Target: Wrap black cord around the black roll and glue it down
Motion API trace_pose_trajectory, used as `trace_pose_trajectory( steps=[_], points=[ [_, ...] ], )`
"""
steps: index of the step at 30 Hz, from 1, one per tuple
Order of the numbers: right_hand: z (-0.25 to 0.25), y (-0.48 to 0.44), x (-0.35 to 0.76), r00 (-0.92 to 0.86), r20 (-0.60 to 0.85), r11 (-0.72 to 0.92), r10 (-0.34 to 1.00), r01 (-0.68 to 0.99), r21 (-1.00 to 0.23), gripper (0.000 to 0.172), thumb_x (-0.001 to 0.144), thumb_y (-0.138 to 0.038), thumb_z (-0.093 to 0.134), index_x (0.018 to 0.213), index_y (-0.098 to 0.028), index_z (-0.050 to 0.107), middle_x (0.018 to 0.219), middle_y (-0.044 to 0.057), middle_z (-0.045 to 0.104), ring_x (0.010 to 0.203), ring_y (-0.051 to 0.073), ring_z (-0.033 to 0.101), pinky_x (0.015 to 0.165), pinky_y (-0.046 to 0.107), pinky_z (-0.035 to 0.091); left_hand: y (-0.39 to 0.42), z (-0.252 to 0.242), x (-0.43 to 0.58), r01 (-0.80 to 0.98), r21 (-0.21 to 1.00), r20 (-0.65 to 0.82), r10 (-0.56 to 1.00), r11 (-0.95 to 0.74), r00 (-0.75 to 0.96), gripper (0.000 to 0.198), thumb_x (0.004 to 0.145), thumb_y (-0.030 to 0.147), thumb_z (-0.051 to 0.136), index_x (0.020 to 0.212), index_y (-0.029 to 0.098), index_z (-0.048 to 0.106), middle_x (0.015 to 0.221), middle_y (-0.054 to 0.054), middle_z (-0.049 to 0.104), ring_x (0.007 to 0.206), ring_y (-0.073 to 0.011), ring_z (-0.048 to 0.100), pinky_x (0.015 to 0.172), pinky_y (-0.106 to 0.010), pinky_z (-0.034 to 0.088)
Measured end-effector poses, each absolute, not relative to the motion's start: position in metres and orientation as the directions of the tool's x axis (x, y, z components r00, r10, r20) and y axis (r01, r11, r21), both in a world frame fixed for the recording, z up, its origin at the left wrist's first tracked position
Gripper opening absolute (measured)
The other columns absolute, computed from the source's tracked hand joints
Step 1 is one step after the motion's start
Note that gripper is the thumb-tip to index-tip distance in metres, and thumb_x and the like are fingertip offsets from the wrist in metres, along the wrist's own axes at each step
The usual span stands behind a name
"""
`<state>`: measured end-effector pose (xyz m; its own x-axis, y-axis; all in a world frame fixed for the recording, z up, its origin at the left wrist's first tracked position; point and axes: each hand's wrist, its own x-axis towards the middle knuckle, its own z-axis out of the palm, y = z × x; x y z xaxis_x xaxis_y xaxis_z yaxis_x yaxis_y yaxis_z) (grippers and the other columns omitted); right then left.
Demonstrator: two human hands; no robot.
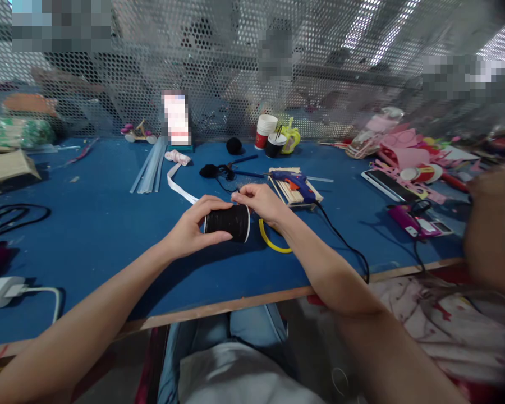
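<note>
My left hand (189,227) is wrapped round a spool of black cord (227,223) with white end rims, holding it on its side just over the blue table. Beside the spool's upper right edge, my right hand (264,202) is closed in a pinch. A thin black cord (223,187) runs to its fingertips from the black fuzzy pieces (210,170) lying beyond. Under my right wrist, partly hidden, is a yellow ring (273,245). Behind that hand a blue glue gun (297,184) rests on a frame of wooden sticks (288,196).
Clear glue sticks (149,168) and a white ribbon (174,182) lie left of centre. A lit phone (177,120), a black pompom (234,146) and paper cups (266,124) stand farther back. At right are a purple device (416,221) and a co-worker's arm (490,230).
</note>
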<state>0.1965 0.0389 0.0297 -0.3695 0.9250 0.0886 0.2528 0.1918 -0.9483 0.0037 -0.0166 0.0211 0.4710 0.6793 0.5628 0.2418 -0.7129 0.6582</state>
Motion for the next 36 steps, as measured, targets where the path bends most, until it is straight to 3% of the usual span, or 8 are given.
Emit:
trace_pose_trajectory(
  steps=[7, 11, 16, 20, 22, 26, 31, 36],
  points=[
    [0.030, 0.038, 0.193, -0.393, -0.037, 0.027, 0.919, 0.156, -0.987, 0.031, 0.064, -0.043, 0.067, 0.061, -0.015, 0.053, 0.047, -0.006, 0.044, 0.042, 0.005, 0.039, 0.041, 0.020, 0.031, -0.018, 0.022, 0.005, 0.178, 0.747, 0.540, 0.740, -0.641, 0.401, 0.043, 0.071, 0.030, 0.068, 0.110, 0.019, 0.054, 0.105, -0.009, 0.055, 0.099, -0.0200, 0.052, 0.089, -0.036, 0.041],
    [0.036, 0.038, 0.195, -0.323, -0.065, 0.035, 0.944, 0.294, -0.955, 0.034, 0.071, -0.047, 0.060, 0.061, -0.015, 0.053, 0.050, -0.003, 0.048, 0.044, 0.007, 0.043, 0.042, 0.021, 0.036, -0.019, 0.022, 0.006, 0.177, 0.851, 0.430, 0.850, -0.494, 0.305, 0.046, 0.071, 0.035, 0.066, 0.112, 0.019, 0.052, 0.106, -0.007, 0.056, 0.094, -0.0188, 0.054, 0.082, -0.032, 0.045],
    [0.061, 0.029, 0.205, -0.239, 0.095, 0.189, 0.966, 0.408, -0.893, 0.043, 0.079, -0.054, 0.046, 0.074, -0.014, 0.058, 0.067, 0.004, 0.059, 0.052, 0.008, 0.049, 0.047, 0.022, 0.039, -0.015, 0.018, 0.007, 0.150, 0.919, 0.341, 0.927, -0.364, 0.157, 0.061, 0.069, 0.037, 0.067, 0.121, 0.017, 0.043, 0.103, -0.007, 0.055, 0.086, -0.0158, 0.055, 0.074, -0.028, 0.047],
    [0.067, 0.015, 0.203, -0.508, 0.089, 0.307, 0.857, 0.365, -0.879, 0.035, 0.075, -0.050, 0.055, 0.078, -0.015, 0.062, 0.072, 0.003, 0.060, 0.063, 0.011, 0.052, 0.057, 0.024, 0.040, -0.014, 0.013, 0.008, 0.155, 0.919, 0.343, 0.928, -0.363, 0.144, 0.065, 0.066, 0.037, 0.070, 0.121, 0.016, 0.042, 0.104, -0.008, 0.054, 0.088, -0.0173, 0.055, 0.075, -0.029, 0.047],
    [0.059, 0.009, 0.200, -0.547, 0.091, 0.306, 0.832, 0.316, -0.898, 0.029, 0.072, -0.044, 0.060, 0.080, -0.016, 0.062, 0.072, 0.001, 0.059, 0.066, 0.011, 0.052, 0.061, 0.025, 0.040, -0.014, 0.011, 0.008, 0.179, 0.907, 0.354, 0.921, -0.381, 0.163, 0.065, 0.064, 0.036, 0.071, 0.119, 0.017, 0.044, 0.108, -0.009, 0.054, 0.094, -0.0192, 0.054, 0.079, -0.032, 0.046],
    [0.039, -0.002, 0.193, -0.490, 0.182, 0.334, 0.853, 0.244, -0.910, 0.020, 0.075, -0.036, 0.058, 0.078, -0.016, 0.057, 0.073, -0.001, 0.055, 0.068, 0.011, 0.049, 0.066, 0.026, 0.040, -0.014, 0.011, 0.007, 0.166, 0.926, 0.307, 0.933, -0.339, 0.190, 0.070, 0.063, 0.038, 0.072, 0.122, 0.017, 0.042, 0.109, -0.009, 0.052, 0.096, -0.0199, 0.053, 0.082, -0.032, 0.045],
    [0.034, -0.010, 0.191, -0.523, 0.254, 0.485, 0.813, 0.368, -0.793, 0.014, 0.076, -0.031, 0.057, 0.073, -0.018, 0.056, 0.075, 0.000, 0.054, 0.071, 0.013, 0.049, 0.069, 0.027, 0.039, -0.012, 0.014, 0.005, 0.105, 0.980, 0.151, 0.973, -0.171, 0.176, 0.053, 0.073, 0.045, 0.060, 0.116, 0.017, 0.048, 0.099, -0.007, 0.057, 0.084, -0.0170, 0.056, 0.073, -0.029, 0.046],
    [0.038, -0.002, 0.199, -0.363, 0.272, 0.399, 0.891, 0.342, -0.851, 0.025, 0.081, -0.044, 0.051, 0.083, -0.019, 0.054, 0.080, 0.002, 0.059, 0.075, 0.014, 0.054, 0.068, 0.027, 0.042, -0.014, 0.016, 0.007, 0.229, 0.937, 0.238, 0.962, -0.264, 0.134, 0.048, 0.069, 0.043, 0.065, 0.107, 0.016, 0.053, 0.090, -0.004, 0.059, 0.078, -0.0159, 0.056, 0.069, -0.029, 0.047]
  ],
)
